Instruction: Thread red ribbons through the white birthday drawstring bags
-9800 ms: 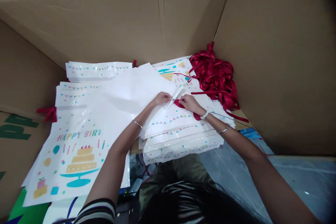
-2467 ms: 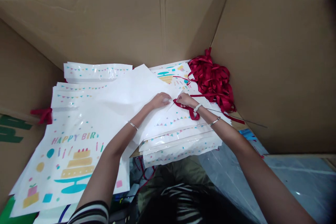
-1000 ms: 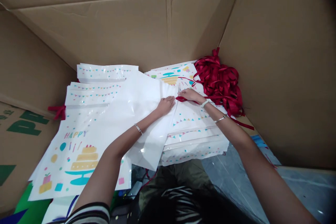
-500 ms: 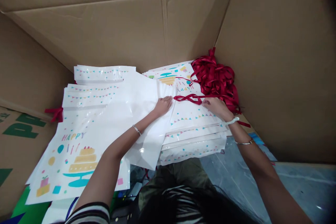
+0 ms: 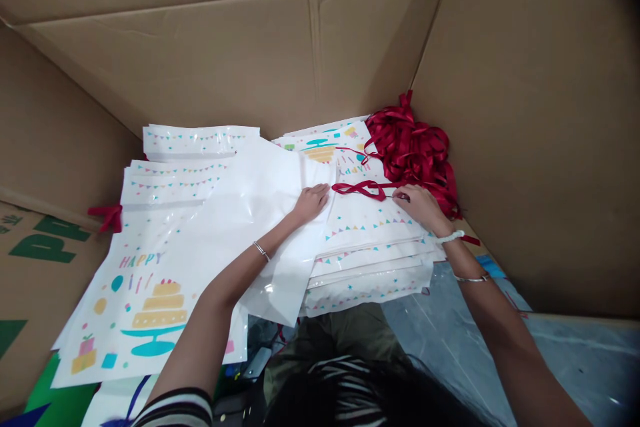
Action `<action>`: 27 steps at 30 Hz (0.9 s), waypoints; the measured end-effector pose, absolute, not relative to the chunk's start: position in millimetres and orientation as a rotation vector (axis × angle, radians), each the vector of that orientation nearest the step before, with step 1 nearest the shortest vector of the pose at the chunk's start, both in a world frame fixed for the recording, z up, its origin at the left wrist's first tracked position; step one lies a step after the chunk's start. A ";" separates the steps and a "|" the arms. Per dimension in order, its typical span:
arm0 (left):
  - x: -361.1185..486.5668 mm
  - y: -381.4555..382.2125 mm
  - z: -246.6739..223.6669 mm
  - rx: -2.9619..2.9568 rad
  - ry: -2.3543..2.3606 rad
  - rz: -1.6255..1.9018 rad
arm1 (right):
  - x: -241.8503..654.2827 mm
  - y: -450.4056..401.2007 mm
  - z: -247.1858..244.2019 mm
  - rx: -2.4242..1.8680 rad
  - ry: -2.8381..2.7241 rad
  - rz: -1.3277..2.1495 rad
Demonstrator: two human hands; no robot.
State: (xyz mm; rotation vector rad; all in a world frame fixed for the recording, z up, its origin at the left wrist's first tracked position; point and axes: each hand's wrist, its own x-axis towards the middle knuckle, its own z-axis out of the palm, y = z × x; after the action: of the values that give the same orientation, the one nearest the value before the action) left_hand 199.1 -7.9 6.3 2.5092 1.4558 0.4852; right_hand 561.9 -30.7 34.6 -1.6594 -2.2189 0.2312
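Head view, left hand: The left hand (image 5: 313, 203) lay palm down on the big white sheet (image 5: 270, 197), fingers stretched out, with its tips close to the sheet's right edge.
Head view, right hand: The right hand (image 5: 419, 205) pinched a thin dark rod (image 5: 390, 197) between its fingertips.
Both hands: They were well apart from each other.
Red ribbon: The looped red ribbon (image 5: 343, 187) lay between the two hands. One end was just beside the left fingertips, and the rod ran from its other end to the right hand.
White sheet: It lay under the left hand, partly over the left printed sheets (image 5: 150, 273).
Right pile: The right printed sheets (image 5: 370, 280) lay under the looped ribbon.
Red heap: The heap of red ribbons (image 5: 413, 153) sat beyond the right hand, by the cardboard wall (image 5: 240, 67).
Red bow: A small red bow (image 5: 111, 217) stuck out at the left sheets' edge.
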 end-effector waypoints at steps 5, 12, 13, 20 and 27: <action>199.2 -9.0 7.4 2.551 1.489 0.434 | 572.1 -20.9 23.6 -1.536 -2.224 0.289; 201.2 -12.2 12.6 2.551 1.502 0.428 | 555.2 -16.0 22.7 -1.368 -2.169 0.295; 201.7 -12.9 14.0 2.550 1.503 0.421 | 550.3 -15.6 22.1 -1.361 -2.168 0.303; 203.8 -15.8 19.6 2.538 1.508 0.414 | 520.9 -18.7 27.1 -1.337 -2.265 0.296; 203.4 -13.8 15.5 2.509 1.512 0.435 | 486.8 7.6 58.3 -1.344 -2.268 0.335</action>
State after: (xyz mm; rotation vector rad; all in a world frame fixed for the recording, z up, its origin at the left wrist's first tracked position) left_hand 203.4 -13.8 15.5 2.5087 1.5119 0.4352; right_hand 486.8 7.6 58.3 -1.3435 -2.2684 0.3349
